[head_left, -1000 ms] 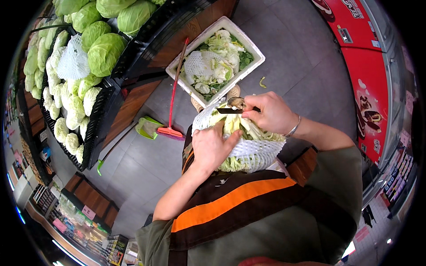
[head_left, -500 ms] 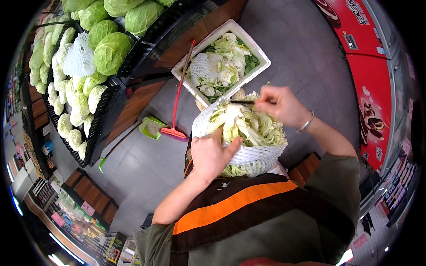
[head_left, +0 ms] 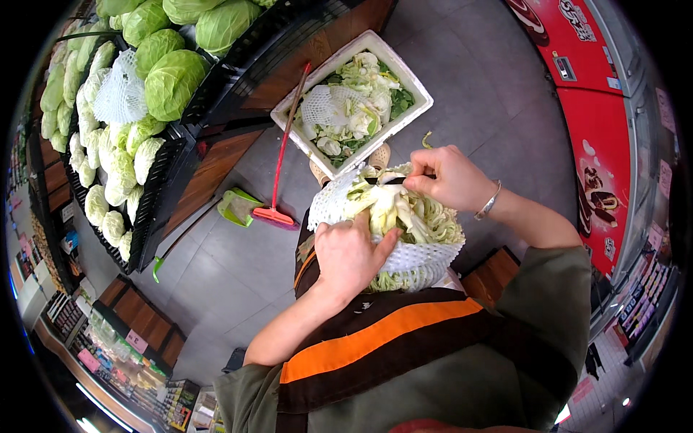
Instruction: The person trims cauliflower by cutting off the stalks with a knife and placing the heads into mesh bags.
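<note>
A pale yellow-green curly endive, its white stem end up, rests against my apron in a white foam net. My left hand steadies it, fingers curled over the leaves and thumb spread across the net's edge. At the stem end, my right hand pinches a small knife. Only thin dark parts of it show, and the fingers hide most of it. A slender yellow-green scrap appears just beyond that hand.
Beyond my feet sits a white foam box of leaf trimmings. A red broom and green dustpan stand left of it. Cabbages fill the black display stand at upper left. A red freezer lines the right.
My right hand has shifted slightly left and down over the stem end, with the knife. My left hand keeps its hold on the endive. The whole view has moved a little.
</note>
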A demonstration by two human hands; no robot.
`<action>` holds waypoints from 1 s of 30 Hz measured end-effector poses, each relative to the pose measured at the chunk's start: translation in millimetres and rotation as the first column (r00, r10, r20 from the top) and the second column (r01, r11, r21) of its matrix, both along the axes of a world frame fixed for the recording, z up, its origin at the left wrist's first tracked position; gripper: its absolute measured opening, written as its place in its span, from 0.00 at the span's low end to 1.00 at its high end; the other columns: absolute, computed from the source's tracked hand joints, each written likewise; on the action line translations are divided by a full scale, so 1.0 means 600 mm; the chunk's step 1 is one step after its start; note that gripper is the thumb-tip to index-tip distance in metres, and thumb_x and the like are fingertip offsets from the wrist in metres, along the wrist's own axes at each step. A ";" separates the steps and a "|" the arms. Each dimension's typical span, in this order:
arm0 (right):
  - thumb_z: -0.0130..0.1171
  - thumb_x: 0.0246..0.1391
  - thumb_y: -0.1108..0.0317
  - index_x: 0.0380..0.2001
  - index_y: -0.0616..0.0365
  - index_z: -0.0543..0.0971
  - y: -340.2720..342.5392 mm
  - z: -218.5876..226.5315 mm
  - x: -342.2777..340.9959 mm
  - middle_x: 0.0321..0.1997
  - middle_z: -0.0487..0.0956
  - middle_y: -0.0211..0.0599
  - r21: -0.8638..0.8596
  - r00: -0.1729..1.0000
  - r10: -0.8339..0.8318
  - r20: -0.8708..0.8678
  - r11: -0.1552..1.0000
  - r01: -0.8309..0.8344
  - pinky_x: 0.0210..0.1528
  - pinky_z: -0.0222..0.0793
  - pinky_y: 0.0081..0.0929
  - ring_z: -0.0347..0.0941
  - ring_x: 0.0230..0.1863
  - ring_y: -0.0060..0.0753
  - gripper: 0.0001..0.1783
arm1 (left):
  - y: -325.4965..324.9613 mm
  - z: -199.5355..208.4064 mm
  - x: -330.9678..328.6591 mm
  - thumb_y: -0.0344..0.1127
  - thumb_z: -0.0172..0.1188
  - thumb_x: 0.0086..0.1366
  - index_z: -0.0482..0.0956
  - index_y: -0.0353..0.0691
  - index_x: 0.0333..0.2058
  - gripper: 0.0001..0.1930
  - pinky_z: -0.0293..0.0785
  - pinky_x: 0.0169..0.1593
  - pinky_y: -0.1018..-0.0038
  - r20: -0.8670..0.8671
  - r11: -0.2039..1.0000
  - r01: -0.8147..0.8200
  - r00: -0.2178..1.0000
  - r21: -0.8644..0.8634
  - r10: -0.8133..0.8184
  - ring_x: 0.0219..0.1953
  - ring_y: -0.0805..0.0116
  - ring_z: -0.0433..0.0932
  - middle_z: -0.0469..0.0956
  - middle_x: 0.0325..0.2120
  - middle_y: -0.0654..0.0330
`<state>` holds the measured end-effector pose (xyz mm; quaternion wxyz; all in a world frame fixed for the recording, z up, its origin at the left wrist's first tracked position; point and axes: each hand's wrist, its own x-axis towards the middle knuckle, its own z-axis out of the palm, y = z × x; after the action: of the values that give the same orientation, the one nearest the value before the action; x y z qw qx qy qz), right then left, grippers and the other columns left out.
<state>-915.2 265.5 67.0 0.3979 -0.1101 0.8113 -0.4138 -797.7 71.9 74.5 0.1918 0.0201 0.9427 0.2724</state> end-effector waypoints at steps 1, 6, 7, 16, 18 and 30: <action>0.62 0.48 0.67 0.19 0.61 0.74 0.005 -0.010 0.000 0.16 0.75 0.42 -0.005 1.000 -0.007 0.010 1.000 0.007 0.25 0.64 0.35 0.72 0.19 0.38 0.11 | 0.001 -0.001 -0.001 0.56 0.64 0.52 0.80 0.35 0.35 0.26 0.67 0.32 0.66 0.016 1.000 0.005 1.000 -0.004 -0.005 0.14 0.60 0.74 0.73 0.10 0.55; 0.63 0.48 0.67 0.19 0.61 0.74 0.039 -0.031 -0.012 0.16 0.75 0.37 0.119 0.999 -0.042 -0.026 0.992 0.045 0.24 0.63 0.30 0.70 0.19 0.26 0.11 | -0.001 0.000 0.000 0.56 0.64 0.52 0.80 0.36 0.33 0.25 0.67 0.31 0.66 0.017 1.000 -0.013 1.000 -0.006 0.013 0.14 0.61 0.74 0.73 0.10 0.56; 0.63 0.48 0.67 0.20 0.61 0.74 0.084 -0.067 -0.024 0.17 0.75 0.36 0.215 0.996 -0.072 -0.053 0.973 0.082 0.25 0.64 0.29 0.69 0.19 0.24 0.11 | -0.005 0.002 0.004 0.56 0.64 0.52 0.80 0.36 0.33 0.25 0.67 0.31 0.66 0.014 1.000 -0.024 1.000 0.000 0.024 0.14 0.61 0.74 0.73 0.10 0.56; 0.63 0.52 0.69 0.22 0.62 0.73 0.034 -0.002 0.016 0.19 0.75 0.29 -0.333 0.936 -0.237 0.262 0.888 0.318 0.26 0.65 0.21 0.69 0.25 0.12 0.12 | -0.021 0.002 0.012 0.54 0.64 0.53 0.80 0.36 0.40 0.26 0.67 0.31 0.66 -0.008 0.995 -0.091 0.996 0.039 0.091 0.15 0.59 0.75 0.74 0.11 0.55; 0.63 0.51 0.69 0.23 0.62 0.73 0.017 0.007 0.039 0.21 0.77 0.32 -0.291 0.983 -0.161 0.089 0.940 0.180 0.26 0.65 0.23 0.71 0.24 0.16 0.11 | -0.023 0.011 0.007 0.54 0.64 0.54 0.80 0.35 0.40 0.26 0.66 0.31 0.66 0.021 0.993 -0.100 0.995 0.061 0.099 0.16 0.60 0.76 0.74 0.11 0.55; 0.59 0.55 0.72 0.24 0.63 0.73 0.047 -0.061 0.000 0.21 0.78 0.32 0.100 0.982 -0.151 -0.113 0.982 0.162 0.27 0.66 0.21 0.70 0.23 0.17 0.08 | -0.030 0.028 0.014 0.53 0.64 0.54 0.80 0.35 0.43 0.27 0.65 0.32 0.66 0.109 0.995 -0.093 0.990 0.044 0.088 0.17 0.58 0.75 0.73 0.11 0.55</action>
<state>-915.1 293.4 30.3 0.3265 -0.0456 0.8585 -0.3927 -789.5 54.0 91.5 0.2288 -0.0325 0.9240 0.3047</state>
